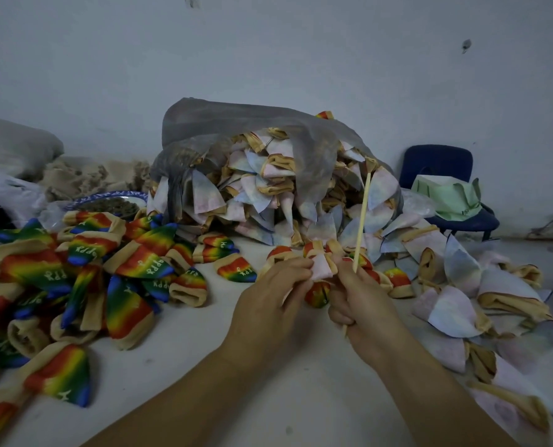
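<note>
we are pinching the pale cloth piece (320, 267) in our left hand (268, 298) while our right hand (362, 304) is gripping the stick (362, 221) upright, probably for poking the piece rainbow-side out.

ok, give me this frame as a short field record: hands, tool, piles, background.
left hand: pinches a small pale pink fabric piece
right hand: grips a thin wooden stick, which points up and away; fingertips at the same fabric piece
table, left: loose heap of rainbow pieces
centre back: grey bag spilling pale pieces
table, right: more pale pieces
background: blue chair with a green bag on it
</note>
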### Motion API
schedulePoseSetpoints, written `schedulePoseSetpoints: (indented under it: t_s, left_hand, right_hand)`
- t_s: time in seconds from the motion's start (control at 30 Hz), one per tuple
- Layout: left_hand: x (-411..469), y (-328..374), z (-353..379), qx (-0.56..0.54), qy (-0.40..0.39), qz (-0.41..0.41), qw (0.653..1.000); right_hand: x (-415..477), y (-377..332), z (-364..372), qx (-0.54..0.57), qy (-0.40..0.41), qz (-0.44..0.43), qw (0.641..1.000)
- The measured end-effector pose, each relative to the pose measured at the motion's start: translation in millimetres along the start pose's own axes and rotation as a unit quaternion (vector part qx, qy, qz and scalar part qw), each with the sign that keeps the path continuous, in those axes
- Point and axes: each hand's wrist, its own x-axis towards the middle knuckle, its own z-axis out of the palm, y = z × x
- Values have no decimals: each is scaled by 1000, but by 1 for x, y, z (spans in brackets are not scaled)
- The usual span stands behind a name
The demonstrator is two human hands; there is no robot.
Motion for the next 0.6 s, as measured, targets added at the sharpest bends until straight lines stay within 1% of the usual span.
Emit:
schedulePoseSetpoints:
  t_s: [0.07,0.13,0.23,0.3,0.4,0.47,0.53,0.6]
  left_hand:
    - [0,0,-3,-22,-24,-21,999]
    - [-1,0,-5,-55,-54,-69,995]
    - [0,1,-5,-120,-84,-152,977]
    - [0,2,-5,-143,-97,-184,968]
    - [1,2,-6,-154,-74,-193,966]
    - [2,-1,-6,-179,-46,-213,959]
    - [3,-2,-5,-233,-22,-261,937]
    - [5,-1,-4,-301,-8,-305,903]
  right_hand:
    - [-1,0,2,8,-4,0,1000]
    - [-2,-1,3,-14,7,-13,1000]
    - [-3,1,6,-119,24,-67,990]
    - [-6,5,9,-188,21,-115,975]
    - [-8,8,12,-246,4,-173,954]
    - [-8,9,13,-281,4,-186,941]
    - [-6,11,13,-303,11,-184,935]
    - [-5,12,12,-327,17,-194,925]
